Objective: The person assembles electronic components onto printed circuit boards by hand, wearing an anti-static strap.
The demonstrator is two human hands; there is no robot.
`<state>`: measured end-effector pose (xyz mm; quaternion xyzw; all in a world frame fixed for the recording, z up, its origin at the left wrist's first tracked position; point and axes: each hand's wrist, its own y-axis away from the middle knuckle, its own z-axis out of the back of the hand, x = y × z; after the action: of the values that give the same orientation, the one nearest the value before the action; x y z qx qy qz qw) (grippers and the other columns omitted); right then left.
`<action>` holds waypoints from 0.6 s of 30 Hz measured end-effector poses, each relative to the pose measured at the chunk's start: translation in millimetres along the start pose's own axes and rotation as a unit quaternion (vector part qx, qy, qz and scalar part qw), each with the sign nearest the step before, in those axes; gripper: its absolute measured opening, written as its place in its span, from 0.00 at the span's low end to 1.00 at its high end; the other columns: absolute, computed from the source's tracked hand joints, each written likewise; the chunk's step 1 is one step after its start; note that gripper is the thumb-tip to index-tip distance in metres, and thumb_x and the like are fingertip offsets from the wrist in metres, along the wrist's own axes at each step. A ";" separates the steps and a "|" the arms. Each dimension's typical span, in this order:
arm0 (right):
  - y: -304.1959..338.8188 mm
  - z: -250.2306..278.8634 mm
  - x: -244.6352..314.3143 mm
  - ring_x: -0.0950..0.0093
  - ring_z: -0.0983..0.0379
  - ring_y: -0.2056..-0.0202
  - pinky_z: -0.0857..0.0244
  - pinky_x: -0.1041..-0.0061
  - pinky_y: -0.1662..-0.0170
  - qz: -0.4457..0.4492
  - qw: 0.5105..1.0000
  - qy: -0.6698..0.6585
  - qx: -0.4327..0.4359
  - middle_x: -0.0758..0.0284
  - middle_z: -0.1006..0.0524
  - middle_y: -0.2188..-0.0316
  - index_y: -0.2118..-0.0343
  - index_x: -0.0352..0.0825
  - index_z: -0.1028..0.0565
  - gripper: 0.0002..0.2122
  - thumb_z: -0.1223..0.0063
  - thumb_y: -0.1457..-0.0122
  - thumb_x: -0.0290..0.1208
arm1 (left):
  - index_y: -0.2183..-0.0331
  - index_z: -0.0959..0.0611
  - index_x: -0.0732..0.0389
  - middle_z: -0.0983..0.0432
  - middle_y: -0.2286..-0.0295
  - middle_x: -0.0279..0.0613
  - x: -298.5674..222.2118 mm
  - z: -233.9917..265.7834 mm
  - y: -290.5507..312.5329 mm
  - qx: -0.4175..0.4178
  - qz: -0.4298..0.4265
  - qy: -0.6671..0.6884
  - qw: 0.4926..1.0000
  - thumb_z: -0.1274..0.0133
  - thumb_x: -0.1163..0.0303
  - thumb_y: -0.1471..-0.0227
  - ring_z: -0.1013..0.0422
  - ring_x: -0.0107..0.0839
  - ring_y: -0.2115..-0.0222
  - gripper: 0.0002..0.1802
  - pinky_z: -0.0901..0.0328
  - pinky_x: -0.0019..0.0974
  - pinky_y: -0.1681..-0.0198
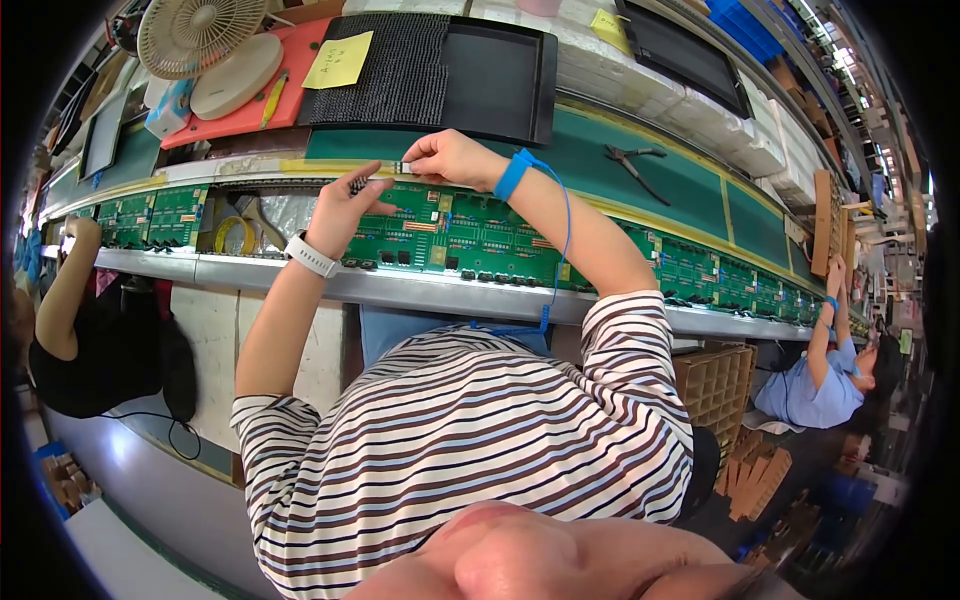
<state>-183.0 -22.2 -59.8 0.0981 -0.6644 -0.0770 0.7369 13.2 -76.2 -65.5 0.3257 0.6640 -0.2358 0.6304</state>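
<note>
Above the near edge of a green circuit board [490,235], my two hands are close together. My left hand [340,212] has its fingers curled around several small dark components [358,186]. The thumb and fingertips of my right hand [455,158] pinch a tiny pale part [405,168], too small to name. A blue wrist strap [513,175] with a cord circles my right wrist, and a white watch band [314,256] my left. Beyond my hands lies a black tray [500,85], its left half covered with rows of small black parts.
Pliers [640,172] lie on the green mat right of my hands. A tape roll [234,236] sits in the gap left of the board. A fan [200,35] and yellow-handled cutter [273,98] are at the back left. Co-workers work at both ends of the line.
</note>
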 end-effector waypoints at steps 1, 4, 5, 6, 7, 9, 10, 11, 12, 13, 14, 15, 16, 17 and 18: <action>-3.8 5.0 -2.8 0.83 0.34 0.76 0.38 0.83 0.73 0.001 1.000 -0.002 -0.003 0.70 0.28 0.78 0.68 0.29 0.28 0.07 0.52 0.50 0.26 | 0.56 0.32 0.70 0.27 0.70 0.44 0.2 4.0 -1.2 0.011 0.007 -0.005 1.000 0.54 0.70 0.51 0.31 0.23 0.76 0.20 0.37 0.22 0.68; -11.2 8.1 -8.0 0.78 0.31 0.74 0.36 0.79 0.70 0.089 0.966 0.243 -0.016 0.67 0.26 0.77 0.69 0.32 0.26 0.08 0.52 0.52 0.26 | 0.61 0.29 0.69 0.29 0.77 0.38 1.0 8.5 -1.2 0.022 0.015 -0.015 1.000 0.54 0.70 0.50 0.36 0.20 0.83 0.15 0.39 0.21 0.75; -12.0 6.4 -6.6 0.75 0.30 0.73 0.36 0.77 0.68 0.102 0.947 0.305 -0.017 0.65 0.26 0.76 0.69 0.33 0.25 0.08 0.53 0.53 0.27 | 0.63 0.28 0.68 0.32 0.80 0.36 3.6 9.7 -1.8 0.022 0.019 -0.005 1.000 0.54 0.70 0.50 0.39 0.19 0.84 0.13 0.40 0.21 0.75; -12.0 5.1 -5.2 0.72 0.29 0.72 0.36 0.76 0.66 0.114 0.923 0.367 -0.018 0.63 0.25 0.76 0.69 0.35 0.24 0.09 0.53 0.54 0.27 | 0.65 0.28 0.67 0.34 0.82 0.33 4.1 10.0 -1.4 0.023 0.022 0.006 0.999 0.55 0.71 0.50 0.41 0.18 0.85 0.11 0.40 0.21 0.75; -11.1 4.1 -3.5 0.68 0.30 0.69 0.37 0.74 0.64 0.123 0.904 0.409 -0.008 0.62 0.26 0.74 0.70 0.36 0.24 0.10 0.55 0.55 0.27 | 0.67 0.28 0.66 0.38 0.83 0.30 2.9 9.2 0.2 0.026 0.023 0.020 0.999 0.55 0.70 0.50 0.44 0.17 0.85 0.09 0.39 0.21 0.72; -8.8 0.3 -5.8 0.68 0.31 0.68 0.37 0.72 0.64 0.139 0.883 0.447 -0.020 0.63 0.28 0.74 0.71 0.37 0.24 0.10 0.56 0.55 0.27 | 0.67 0.28 0.66 0.39 0.83 0.29 1.0 8.1 1.9 0.031 0.033 0.030 0.999 0.55 0.70 0.49 0.44 0.16 0.84 0.09 0.39 0.22 0.71; -8.4 -1.3 -7.1 0.68 0.31 0.67 0.37 0.71 0.64 0.156 0.860 0.485 -0.029 0.64 0.29 0.74 0.71 0.38 0.24 0.10 0.57 0.54 0.27 | 0.67 0.28 0.65 0.39 0.82 0.28 0.2 7.6 1.9 0.034 0.043 0.041 0.998 0.55 0.70 0.49 0.44 0.15 0.83 0.09 0.39 0.22 0.70; -8.0 -3.4 -8.6 0.67 0.33 0.66 0.38 0.69 0.64 0.159 0.858 0.486 -0.041 0.64 0.31 0.73 0.72 0.39 0.24 0.09 0.59 0.54 0.27 | 0.67 0.28 0.65 0.39 0.82 0.28 -1.3 6.9 2.4 0.034 0.044 0.042 0.998 0.55 0.70 0.49 0.44 0.15 0.83 0.09 0.39 0.22 0.70; -6.9 -4.8 -9.5 0.67 0.33 0.66 0.38 0.69 0.64 0.158 0.858 0.486 -0.040 0.64 0.31 0.73 0.72 0.39 0.24 0.09 0.59 0.54 0.27 | 0.67 0.28 0.65 0.40 0.82 0.28 -2.9 5.7 2.8 0.037 0.046 0.048 0.997 0.55 0.70 0.49 0.44 0.15 0.82 0.09 0.39 0.23 0.69; -5.3 -6.6 -10.0 0.67 0.32 0.67 0.37 0.69 0.64 0.162 0.856 0.489 -0.052 0.65 0.31 0.73 0.72 0.39 0.24 0.09 0.59 0.53 0.28 | 0.67 0.29 0.64 0.40 0.81 0.27 -3.4 5.0 3.2 0.039 0.049 0.055 0.997 0.55 0.69 0.49 0.44 0.14 0.82 0.09 0.38 0.23 0.69; -4.0 -8.2 -9.6 0.67 0.32 0.67 0.37 0.69 0.65 0.165 0.853 0.491 -0.064 0.65 0.30 0.72 0.72 0.39 0.25 0.09 0.59 0.53 0.28 | 0.67 0.29 0.64 0.40 0.81 0.27 -3.4 5.0 3.1 0.038 0.049 0.055 0.997 0.55 0.69 0.49 0.44 0.14 0.82 0.09 0.38 0.23 0.69; -2.8 -9.7 -9.5 0.67 0.32 0.67 0.37 0.69 0.65 0.165 0.853 0.491 -0.063 0.65 0.30 0.72 0.72 0.39 0.25 0.09 0.59 0.53 0.28 | 0.66 0.29 0.64 0.40 0.81 0.27 -3.3 5.0 3.0 0.041 0.054 0.064 0.996 0.55 0.70 0.50 0.44 0.14 0.82 0.09 0.38 0.23 0.69; -1.6 -11.1 -9.5 0.67 0.32 0.68 0.37 0.69 0.65 0.159 0.850 0.496 -0.074 0.65 0.30 0.72 0.72 0.39 0.25 0.09 0.58 0.53 0.28 | 0.65 0.29 0.64 0.40 0.81 0.27 -3.3 5.2 2.9 0.044 0.059 0.073 0.995 0.55 0.70 0.50 0.43 0.14 0.81 0.10 0.38 0.23 0.69; -0.2 -12.4 -9.5 0.67 0.32 0.69 0.37 0.69 0.66 0.153 0.848 0.501 -0.085 0.65 0.31 0.72 0.72 0.39 0.25 0.08 0.58 0.53 0.28 | 0.65 0.29 0.64 0.40 0.81 0.27 -2.8 5.7 2.4 0.043 0.059 0.073 0.995 0.55 0.70 0.50 0.43 0.14 0.81 0.10 0.38 0.23 0.69; 1.1 -13.3 -9.6 0.67 0.32 0.69 0.37 0.69 0.66 0.153 0.848 0.501 -0.085 0.65 0.31 0.72 0.72 0.39 0.25 0.08 0.58 0.53 0.28 | 0.65 0.30 0.64 0.40 0.81 0.27 -1.4 6.6 1.2 0.045 0.061 0.088 0.993 0.55 0.71 0.50 0.44 0.14 0.82 0.10 0.38 0.23 0.68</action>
<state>-170.8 -18.2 -70.1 -0.0425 -0.2027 0.0405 0.9775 18.6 -80.3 -64.5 0.4134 0.6846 -0.1967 0.5673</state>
